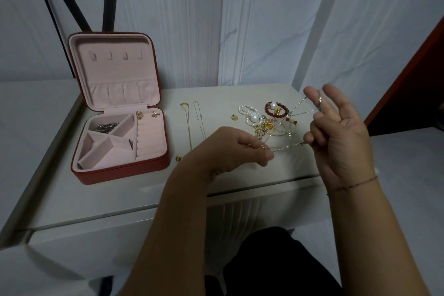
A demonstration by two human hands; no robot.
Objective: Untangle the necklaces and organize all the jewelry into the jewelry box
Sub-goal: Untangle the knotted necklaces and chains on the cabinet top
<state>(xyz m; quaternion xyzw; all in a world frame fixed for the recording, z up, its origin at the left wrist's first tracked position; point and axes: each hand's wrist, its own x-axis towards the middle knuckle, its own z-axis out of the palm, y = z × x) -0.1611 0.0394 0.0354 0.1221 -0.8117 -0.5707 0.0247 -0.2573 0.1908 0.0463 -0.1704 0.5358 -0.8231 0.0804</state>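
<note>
A thin silver chain (287,147) stretches between my two hands above the table. My left hand (236,149) pinches one end of it. My right hand (336,127) is raised, with the chain looped over its fingers and pinched near the thumb. Behind the chain lies a tangled heap of jewelry (266,119): a pearl bracelet, a dark red bead bracelet, gold charms. A gold necklace (188,125) and a silver necklace (200,118) lie straight on the table. The open red jewelry box (120,170) with pink lining stands at the left and holds a silver piece and earrings.
A small gold ball (178,158) lies by the box's front right corner. A small round charm (233,117) sits left of the pearls. The white table's front edge (240,193) runs below my hands. Black stand legs (69,0) rise behind the box.
</note>
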